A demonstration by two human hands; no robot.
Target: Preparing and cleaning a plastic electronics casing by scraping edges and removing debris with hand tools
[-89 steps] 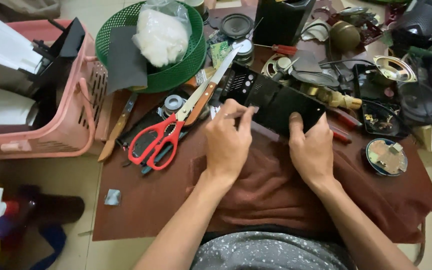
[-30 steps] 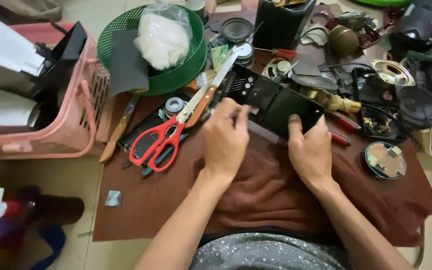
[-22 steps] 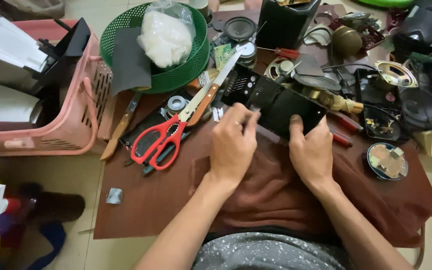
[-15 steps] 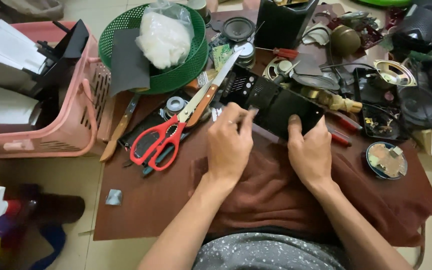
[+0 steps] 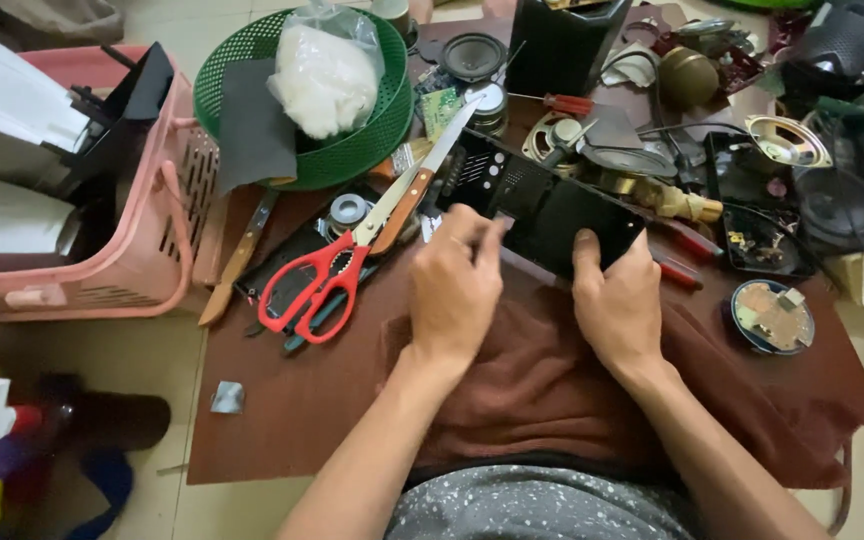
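While both hands work on it, the black panel [image 5: 552, 205], a flat perforated plate of an electronic device, lies tilted across the middle of the brown counter [image 5: 282, 420], its near edge over the brown cloth [image 5: 542, 390] spread before the person. The right hand [image 5: 620, 305] clamps the panel's near right edge, fingers closed on it. The left hand [image 5: 455, 285] is pinched narrow at the panel's near left edge; whether it holds a small part or tool cannot be told. The step in hand appears to be fitting or loosening something at that edge; the next move would call for a steady right-hand hold and fine fingertip work at the left.

Surroundings, largest to smallest: a pink basket [image 5: 152, 260] stands at the far left; a green basket [image 5: 352, 150] holding a white bag [image 5: 324, 78] sits beyond the panel; loose speakers [image 5: 837, 205] crowd the right side. Red scissors [image 5: 337, 275] lie just left of the left hand, their blades reaching the panel's far corner, the closest obstruction. A red screwdriver [image 5: 677, 270] lies just right of the right hand, and a round circuit board [image 5: 772, 315] rests beyond it.
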